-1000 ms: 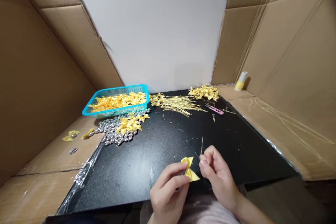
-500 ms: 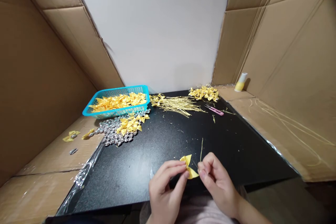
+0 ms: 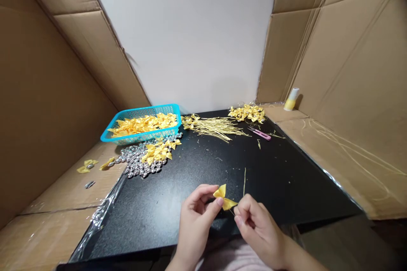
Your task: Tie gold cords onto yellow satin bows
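My left hand [image 3: 199, 220] pinches a yellow ribbon bow [image 3: 221, 197] between thumb and fingers, above the front part of the black tabletop. Just right of the bow, the fingers of my right hand [image 3: 256, 222] are closed on a thin thread near the bow's lower tip. Very little of that thread shows. A pale yellow strand [image 3: 244, 182] runs upward from behind my right fingers.
A turquoise basket [image 3: 110, 137] of yellow bows stands at the back left. Before it lie silver beads [image 3: 135, 165] and loose bows. Yellow cords [image 3: 219, 127], pink thread snips [image 3: 262, 134] and beaded bows [image 3: 248, 113] lie farther back. Cardboard walls flank the table; a thread spool [image 3: 291, 100] stands right.
The bow has turned in my left fingers and moved slightly left and up. My right hand has shifted a little down and left, its fingers curled tighter.
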A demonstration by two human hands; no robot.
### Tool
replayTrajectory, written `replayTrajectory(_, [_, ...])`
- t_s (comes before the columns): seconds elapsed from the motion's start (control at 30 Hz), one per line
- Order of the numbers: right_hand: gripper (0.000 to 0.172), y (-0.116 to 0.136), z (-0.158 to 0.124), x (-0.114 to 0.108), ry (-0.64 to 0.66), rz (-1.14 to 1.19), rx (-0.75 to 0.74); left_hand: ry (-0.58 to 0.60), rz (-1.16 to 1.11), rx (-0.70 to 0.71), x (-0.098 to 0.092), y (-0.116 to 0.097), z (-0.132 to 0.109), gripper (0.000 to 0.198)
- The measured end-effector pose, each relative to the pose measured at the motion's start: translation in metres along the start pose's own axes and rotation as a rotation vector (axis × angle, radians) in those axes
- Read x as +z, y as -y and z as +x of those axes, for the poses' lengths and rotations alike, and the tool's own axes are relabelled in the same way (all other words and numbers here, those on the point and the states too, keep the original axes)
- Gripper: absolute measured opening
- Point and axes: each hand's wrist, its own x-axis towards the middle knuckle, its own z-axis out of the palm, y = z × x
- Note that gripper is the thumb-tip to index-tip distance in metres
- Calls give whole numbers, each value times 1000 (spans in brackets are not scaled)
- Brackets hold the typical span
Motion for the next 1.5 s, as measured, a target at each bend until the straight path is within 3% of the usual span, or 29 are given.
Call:
replayTrajectory(0.37, [21, -3, 2, 4, -94, -55, 25, 71, 10, 5, 7, -7, -2, 13])
replayTrajectory(0.67, [20, -2, 5, 3, -81, -34, 49, 69, 53, 111, 6, -4, -3, 6])
replayTrajectory(1.13, [19, -3, 6, 4, -106, -76, 52, 82, 102, 165, 3, 0, -3, 9])
replayTrajectory(1.5, [19, -3, 6, 2, -88, -58, 58, 61, 297, 337, 1, 9, -8, 11])
